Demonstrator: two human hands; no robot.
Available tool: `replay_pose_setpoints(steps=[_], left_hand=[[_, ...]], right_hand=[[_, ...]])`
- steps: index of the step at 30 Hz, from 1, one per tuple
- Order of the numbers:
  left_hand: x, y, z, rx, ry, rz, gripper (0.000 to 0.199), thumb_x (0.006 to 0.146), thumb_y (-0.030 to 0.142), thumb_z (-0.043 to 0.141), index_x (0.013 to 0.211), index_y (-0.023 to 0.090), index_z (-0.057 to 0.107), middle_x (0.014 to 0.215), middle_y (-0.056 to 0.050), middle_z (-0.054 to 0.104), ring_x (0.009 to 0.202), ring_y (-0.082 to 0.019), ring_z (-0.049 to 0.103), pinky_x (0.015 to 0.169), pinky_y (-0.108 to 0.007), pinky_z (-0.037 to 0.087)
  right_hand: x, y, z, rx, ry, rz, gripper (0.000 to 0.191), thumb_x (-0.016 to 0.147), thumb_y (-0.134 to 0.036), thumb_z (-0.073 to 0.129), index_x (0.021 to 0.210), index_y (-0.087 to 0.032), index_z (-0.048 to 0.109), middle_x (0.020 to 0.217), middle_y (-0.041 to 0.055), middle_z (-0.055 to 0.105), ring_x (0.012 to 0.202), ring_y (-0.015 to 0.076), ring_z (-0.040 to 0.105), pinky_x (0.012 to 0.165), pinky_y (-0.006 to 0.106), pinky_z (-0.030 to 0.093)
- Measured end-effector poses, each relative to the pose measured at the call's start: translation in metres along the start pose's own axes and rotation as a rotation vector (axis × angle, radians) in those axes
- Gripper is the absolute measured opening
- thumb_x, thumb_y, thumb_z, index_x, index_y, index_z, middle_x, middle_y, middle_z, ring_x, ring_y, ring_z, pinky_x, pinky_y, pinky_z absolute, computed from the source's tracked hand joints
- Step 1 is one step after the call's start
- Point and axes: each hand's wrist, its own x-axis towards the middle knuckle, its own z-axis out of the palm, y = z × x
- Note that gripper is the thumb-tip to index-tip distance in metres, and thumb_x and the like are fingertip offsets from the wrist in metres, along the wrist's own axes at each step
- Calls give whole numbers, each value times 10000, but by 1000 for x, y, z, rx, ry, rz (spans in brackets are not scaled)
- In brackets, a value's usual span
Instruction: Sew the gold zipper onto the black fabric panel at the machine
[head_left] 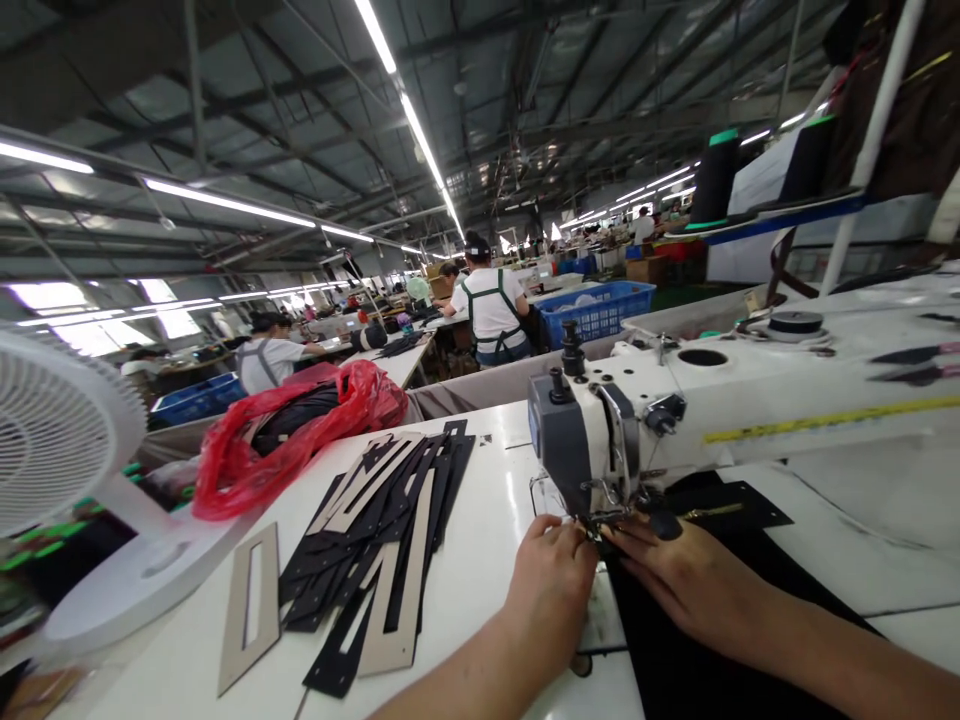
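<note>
Head view: black fabric (pixel 690 680) lies on the white table at the sewing machine (pixel 570 430), running from the needle area toward the wearer, partly under the right forearm. Right hand (pixel 682 580): fingers close together, reaching over the fabric to the presser foot; can't tell if it pinches. Left hand (pixel 551 570): fingers curled, tips just beside the foot; grip hidden, can't tell. Black piece with a gold-coloured strip (pixel 761 505) behind the right hand. Yellow tape measure (pixel 825 418) along the machine arm. Left of machine: pile of black and beige slotted frames (pixel 409 570), one beige frame (pixel 238 607) beside it, red plastic bag (pixel 367 395) behind, white fan (pixel 60 430) far left.
</note>
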Motion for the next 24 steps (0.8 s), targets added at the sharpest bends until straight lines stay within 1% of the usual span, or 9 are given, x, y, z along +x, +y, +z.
replay_pose_setpoints(steps=[5, 8, 10, 13, 18, 20, 24], left_hand=[[-2, -1, 2, 1, 13, 0, 52, 806, 96, 606, 787, 133, 575, 872, -53, 649, 807, -173, 620, 826, -348, 473], [-4, -2, 2, -14, 18, 3, 31, 830, 111, 587, 819, 140, 585, 950, -62, 652, 872, -170, 618, 869, -349, 456], [-4, -3, 1, -33, 14, 6, 32, 824, 115, 596, 837, 143, 588, 981, -60, 651, 883, -162, 617, 894, -344, 443], [-5, -3, -2, -64, 3, 1, 47, 801, 111, 611, 826, 141, 584, 951, -55, 655, 870, -162, 616, 901, -338, 433], [-2, -2, -9, -104, -22, -11, 66, 801, 85, 578, 830, 144, 584, 906, -50, 653, 863, -164, 612, 900, -340, 424], [-2, -2, -10, -103, -25, -3, 68, 797, 77, 572, 823, 139, 586, 908, -54, 652, 867, -167, 612, 909, -343, 417], [-1, -4, -13, -105, -26, 33, 55, 810, 99, 564, 809, 147, 590, 848, -42, 652, 829, -169, 616, 915, -358, 409]], right_hand=[[-1, -1, 0, 19, 4, 27, 344, 853, -102, 412, 1160, -146, 560, 1124, 124, 624, 1035, 213, 591, 898, 371, 488], [0, -2, -2, 44, 11, 32, 324, 858, -107, 409, 1128, -157, 582, 1087, 113, 641, 1007, 211, 606, 881, 364, 499], [1, -2, -4, 55, 1, 32, 318, 864, -99, 397, 1105, -164, 595, 1075, 106, 646, 1000, 205, 610, 872, 356, 504], [2, -2, -6, 57, -7, 26, 322, 869, -83, 377, 1084, -164, 603, 1066, 101, 650, 1003, 199, 610, 867, 351, 507], [3, -1, -6, 59, 1, 10, 299, 879, -85, 362, 1013, -169, 616, 1022, 88, 666, 965, 199, 627, 844, 345, 518], [4, 0, -7, 55, -13, 6, 294, 883, -89, 357, 1005, -172, 612, 1013, 83, 667, 959, 201, 629, 835, 344, 519], [4, -1, -9, 32, -34, -8, 283, 892, -105, 348, 985, -168, 607, 990, 87, 665, 973, 211, 621, 840, 351, 509]])
